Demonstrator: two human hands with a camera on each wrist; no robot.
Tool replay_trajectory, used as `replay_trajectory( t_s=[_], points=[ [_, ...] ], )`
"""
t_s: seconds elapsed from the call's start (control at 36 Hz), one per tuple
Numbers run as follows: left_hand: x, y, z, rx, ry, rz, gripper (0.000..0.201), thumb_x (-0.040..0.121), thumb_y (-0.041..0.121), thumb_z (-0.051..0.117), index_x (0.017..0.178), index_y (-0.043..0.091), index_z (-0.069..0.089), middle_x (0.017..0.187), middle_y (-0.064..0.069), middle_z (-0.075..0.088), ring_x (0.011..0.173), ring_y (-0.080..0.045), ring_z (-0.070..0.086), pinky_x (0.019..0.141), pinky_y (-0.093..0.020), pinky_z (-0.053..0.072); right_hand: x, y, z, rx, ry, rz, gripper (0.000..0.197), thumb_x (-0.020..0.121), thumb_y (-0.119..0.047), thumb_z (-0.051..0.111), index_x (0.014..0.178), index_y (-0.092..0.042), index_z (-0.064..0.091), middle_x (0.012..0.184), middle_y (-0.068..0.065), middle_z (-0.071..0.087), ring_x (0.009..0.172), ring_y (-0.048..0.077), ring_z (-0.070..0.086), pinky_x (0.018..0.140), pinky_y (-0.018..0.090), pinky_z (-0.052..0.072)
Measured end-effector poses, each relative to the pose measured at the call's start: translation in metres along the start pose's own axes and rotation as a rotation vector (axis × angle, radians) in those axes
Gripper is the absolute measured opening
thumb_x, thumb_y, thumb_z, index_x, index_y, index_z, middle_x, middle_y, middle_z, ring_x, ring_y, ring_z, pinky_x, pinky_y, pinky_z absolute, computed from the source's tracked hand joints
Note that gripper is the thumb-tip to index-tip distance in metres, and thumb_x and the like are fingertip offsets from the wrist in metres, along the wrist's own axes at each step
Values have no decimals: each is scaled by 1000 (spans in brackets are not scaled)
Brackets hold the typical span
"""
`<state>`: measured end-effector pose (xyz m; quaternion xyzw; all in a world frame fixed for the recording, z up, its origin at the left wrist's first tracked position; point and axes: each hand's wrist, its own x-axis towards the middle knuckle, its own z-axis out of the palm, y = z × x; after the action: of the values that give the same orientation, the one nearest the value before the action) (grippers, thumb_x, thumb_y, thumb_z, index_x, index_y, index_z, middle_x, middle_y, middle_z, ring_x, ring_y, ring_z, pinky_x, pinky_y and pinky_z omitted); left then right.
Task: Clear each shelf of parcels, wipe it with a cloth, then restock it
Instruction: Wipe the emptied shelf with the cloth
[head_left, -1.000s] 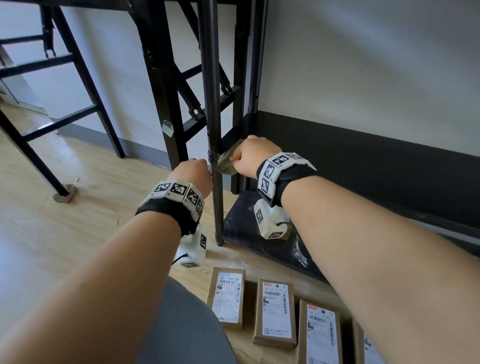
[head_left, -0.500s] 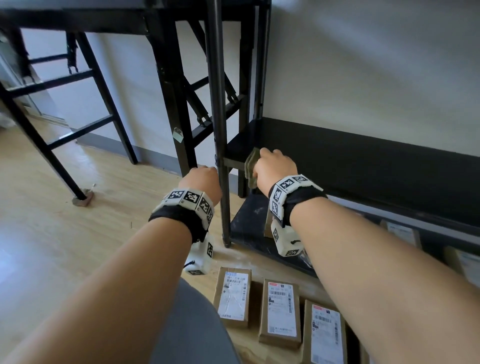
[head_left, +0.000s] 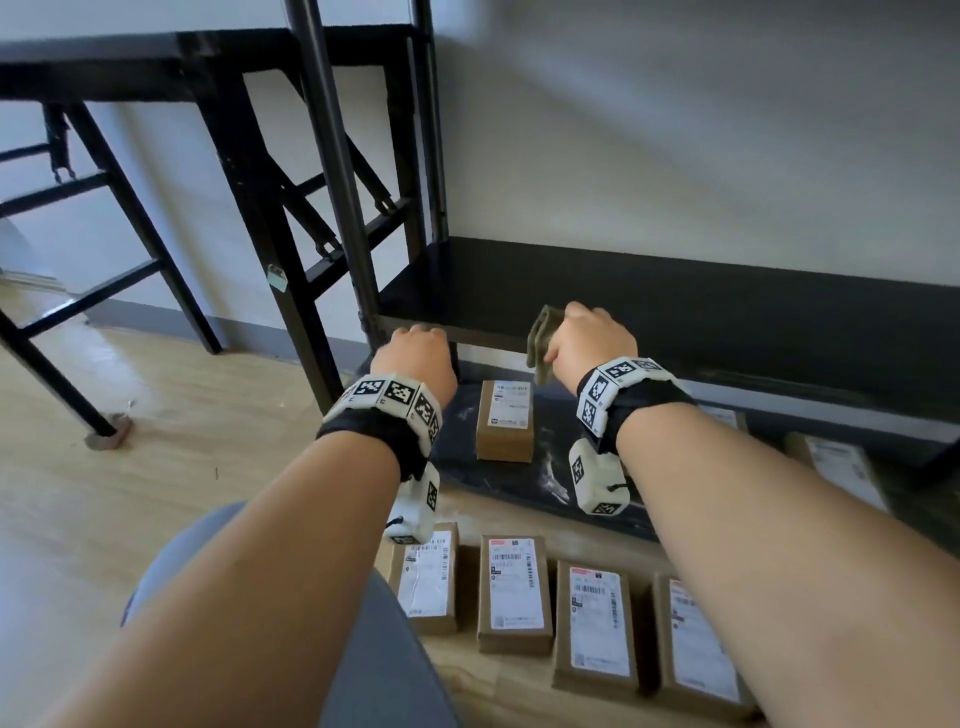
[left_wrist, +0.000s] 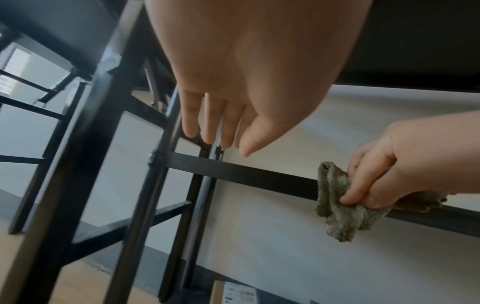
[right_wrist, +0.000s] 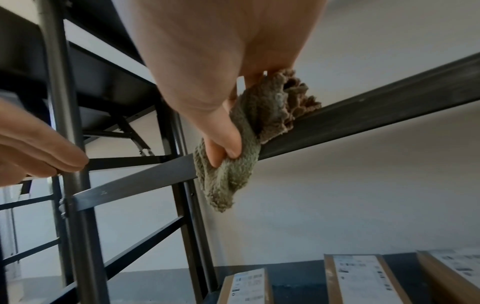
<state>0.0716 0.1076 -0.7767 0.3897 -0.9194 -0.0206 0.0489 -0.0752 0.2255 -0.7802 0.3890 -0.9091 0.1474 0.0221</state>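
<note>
Olive terry cloth (right_wrist: 235, 144) is bunched between the thumb and curled fingers (right_wrist: 223, 142) of our right hand (head_left: 589, 340); we are gripping it tight, and its upper folds are lying against the front rail of the middle shelf (head_left: 675, 312), with a loose tail hanging below the rail. Our left hand (head_left: 415, 353) is holding nothing: fingers (left_wrist: 207, 121) are straight and together, hovering close to the front post (head_left: 337, 171) at the shelf's left corner; whether they touch it we cannot tell. The middle shelf is showing bare black board. Below it, one parcel (head_left: 505, 420) is lying on the dusty bottom shelf (head_left: 550, 483), with more to its right, partly hidden by our right arm. Four more parcels (head_left: 514, 592) are lying in a row, labels up, on the wooden floor (head_left: 104, 519) in front of the rack.
</note>
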Motion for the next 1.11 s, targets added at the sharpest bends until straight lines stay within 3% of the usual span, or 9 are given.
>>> replay_trajectory(
  t_s=[0.25,0.42,0.56,0.89,0.97,1.06,1.11],
  points=[
    [8,65,4,33,126,221,43,87,12,49,130,10,51,133,-6,49,125,-26,42,101,-40,40,-9,68,-5,-11,88,109,30,81,-26,69,107,-15,58,104,6,57,93,28,60,80,37,50],
    [15,105,7,14,112,320,45,86,12,50,131,10,50,135,-6,48,127,-26,40,104,-39,38,-13,113,-7,-27,143,175,24,79,-31,70,97,-20,61,97,1,56,88,22,58,72,34,49],
    [17,135,10,1,95,405,47,87,10,49,134,9,47,137,-6,47,129,-25,39,105,-38,35,-14,146,-7,-71,143,214,14,80,-35,62,90,-29,69,93,-6,54,86,16,54,68,31,46],
    [19,176,16,-44,92,496,45,88,9,47,133,8,47,139,-7,46,131,-25,37,107,-37,32,-42,228,-34,-81,192,489,13,78,-28,57,84,-22,67,92,-3,56,82,19,57,61,32,44],
    [19,178,18,-48,81,491,45,89,10,46,134,8,46,140,-6,45,132,-25,37,107,-38,31,-44,226,-41,-77,197,498,13,81,-28,60,88,-17,65,95,-1,56,82,21,56,63,32,43],
    [19,176,19,-60,77,471,45,90,10,45,135,8,46,141,-7,44,132,-25,36,108,-38,31,-48,210,-44,-70,232,505,17,84,-21,62,92,-13,49,95,5,52,81,26,54,66,33,42],
    [18,174,19,-66,73,462,46,90,10,46,135,8,45,141,-7,44,133,-25,36,109,-38,31,-48,197,-41,-76,258,464,17,85,-20,62,96,-14,51,96,7,54,83,28,58,67,33,42]
  ],
)
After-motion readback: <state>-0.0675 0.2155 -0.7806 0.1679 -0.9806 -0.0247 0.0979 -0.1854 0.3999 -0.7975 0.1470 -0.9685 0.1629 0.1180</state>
